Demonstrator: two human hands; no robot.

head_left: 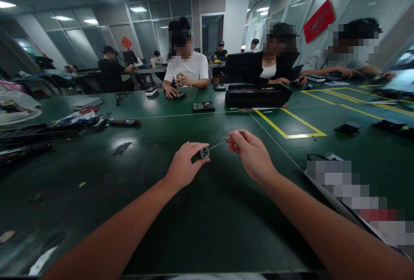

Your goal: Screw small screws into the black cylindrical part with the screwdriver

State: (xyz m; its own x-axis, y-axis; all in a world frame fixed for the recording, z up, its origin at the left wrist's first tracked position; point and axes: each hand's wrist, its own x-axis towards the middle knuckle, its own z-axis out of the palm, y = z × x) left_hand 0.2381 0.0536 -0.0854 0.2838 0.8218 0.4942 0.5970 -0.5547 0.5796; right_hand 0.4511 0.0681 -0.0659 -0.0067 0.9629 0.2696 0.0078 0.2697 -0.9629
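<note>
Two-handed: pinching a round part (205,153) in left grip (184,163), turned open-end backward; pinching a thin tool (215,146) in right grip (250,153), slanting leftward-down.

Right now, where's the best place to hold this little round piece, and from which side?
I'd probably pinch the round piece by its outer wall from the left, thumb below, fingers above, as your left hand does. Its ringed end faces you, and the thin shaft from your right hand points at it from the right, so keep that rim free.
</note>
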